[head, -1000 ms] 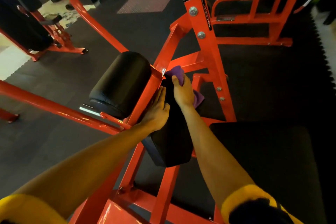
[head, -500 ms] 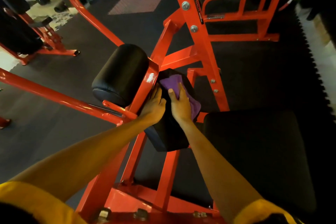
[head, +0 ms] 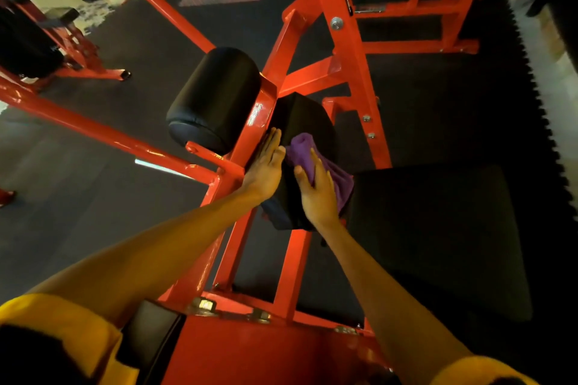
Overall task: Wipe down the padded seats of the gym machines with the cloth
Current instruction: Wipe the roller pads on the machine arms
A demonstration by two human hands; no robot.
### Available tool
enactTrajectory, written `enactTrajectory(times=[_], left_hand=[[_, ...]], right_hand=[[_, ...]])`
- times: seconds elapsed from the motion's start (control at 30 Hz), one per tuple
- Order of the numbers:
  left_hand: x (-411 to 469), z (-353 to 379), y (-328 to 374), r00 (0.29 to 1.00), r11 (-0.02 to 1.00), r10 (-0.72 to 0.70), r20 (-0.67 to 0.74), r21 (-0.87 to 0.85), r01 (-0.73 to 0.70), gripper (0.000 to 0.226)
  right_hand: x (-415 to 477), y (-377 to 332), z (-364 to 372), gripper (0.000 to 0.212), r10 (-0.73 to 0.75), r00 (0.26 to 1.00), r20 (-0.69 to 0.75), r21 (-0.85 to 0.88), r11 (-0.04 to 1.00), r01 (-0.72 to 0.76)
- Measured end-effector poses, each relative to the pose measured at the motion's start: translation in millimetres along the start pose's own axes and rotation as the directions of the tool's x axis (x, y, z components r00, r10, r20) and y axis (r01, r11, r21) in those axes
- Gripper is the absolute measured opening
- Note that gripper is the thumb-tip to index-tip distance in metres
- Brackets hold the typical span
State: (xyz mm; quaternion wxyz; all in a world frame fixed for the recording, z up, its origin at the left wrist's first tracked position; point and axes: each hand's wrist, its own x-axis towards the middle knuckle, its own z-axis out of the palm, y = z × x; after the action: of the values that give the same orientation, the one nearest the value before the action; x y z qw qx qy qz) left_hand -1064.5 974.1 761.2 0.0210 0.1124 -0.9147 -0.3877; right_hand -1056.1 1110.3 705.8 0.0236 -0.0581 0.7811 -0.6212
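Observation:
A purple cloth (head: 305, 151) lies on the right black roller pad (head: 308, 117) of a red gym machine. My right hand (head: 317, 194) presses the cloth flat against that pad with straight fingers. My left hand (head: 266, 167) rests with straight fingers against the red upright bar (head: 261, 109) and the pad's left edge. A second black roller pad (head: 215, 97) sits left of that bar. The flat black seat pad (head: 438, 234) lies to the right, below my right forearm.
Red frame posts (head: 347, 40) rise behind the pads, and a red crossbar (head: 93, 131) runs off to the left. Another red machine (head: 72, 50) stands at the far left. Dark rubber floor mats (head: 125, 181) surround everything, with a jagged mat edge (head: 538, 103) on the right.
My right hand has drawn the cloth down the right roller pad, from its top towards me. The left hand stayed on the bar. The view shifted closer over the machine.

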Motion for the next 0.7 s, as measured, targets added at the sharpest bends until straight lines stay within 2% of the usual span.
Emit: enactTrajectory(times=[0.07, 0.17, 0.27, 0.33, 0.4, 0.53, 0.63, 0.7], left_hand=[[-1.0, 0.6, 0.5, 1.000, 1.000, -0.006, 0.012, -0.013, 0.007, 0.048], [-1.4, 0.9, 1.7, 1.000, 0.998, 0.018, 0.023, 0.056, -0.019, 0.051], [-0.9, 0.7, 4.0, 0.999, 0.995, 0.021, 0.029, 0.093, -0.023, 0.052], [-0.6, -0.1, 4.6, 0.999, 0.996, 0.014, 0.030, 0.085, -0.016, 0.051], [-0.7, -1.6, 4.9, 0.999, 0.998, 0.008, 0.044, 0.069, -0.011, 0.052], [-2.8, -3.1, 7.1, 0.997, 0.999, 0.003, 0.078, 0.053, -0.008, 0.054], [-3.6, -4.3, 7.8, 0.998, 0.998, 0.004, 0.069, 0.061, -0.008, 0.055], [-4.3, -5.3, 8.4, 0.997, 1.000, -0.008, 0.075, -0.017, 0.009, 0.054]], right_hand=[[-29.8, 27.8, -8.6, 0.073, -0.095, 0.995, 0.040, -0.043, 0.994, 0.096], [-28.9, 47.7, -15.8, 0.081, -0.066, 0.998, 0.011, -0.024, 0.998, 0.066], [-22.3, 23.4, -5.5, 0.070, -0.039, 0.998, -0.053, -0.015, 0.999, 0.038], [-29.5, 11.0, 3.1, 0.066, -0.143, 0.988, -0.062, -0.051, 0.989, 0.140], [-45.3, 20.9, 4.1, 0.060, -0.306, 0.950, -0.060, -0.091, 0.950, 0.300], [-73.5, 63.1, -8.9, 0.047, -0.581, 0.814, 0.008, -0.227, 0.791, 0.568], [-72.6, 51.8, 5.4, 0.050, -0.669, 0.741, 0.059, -0.331, 0.687, 0.647], [-65.9, 33.8, 22.6, 0.051, -0.700, 0.707, 0.097, -0.368, 0.635, 0.679]])
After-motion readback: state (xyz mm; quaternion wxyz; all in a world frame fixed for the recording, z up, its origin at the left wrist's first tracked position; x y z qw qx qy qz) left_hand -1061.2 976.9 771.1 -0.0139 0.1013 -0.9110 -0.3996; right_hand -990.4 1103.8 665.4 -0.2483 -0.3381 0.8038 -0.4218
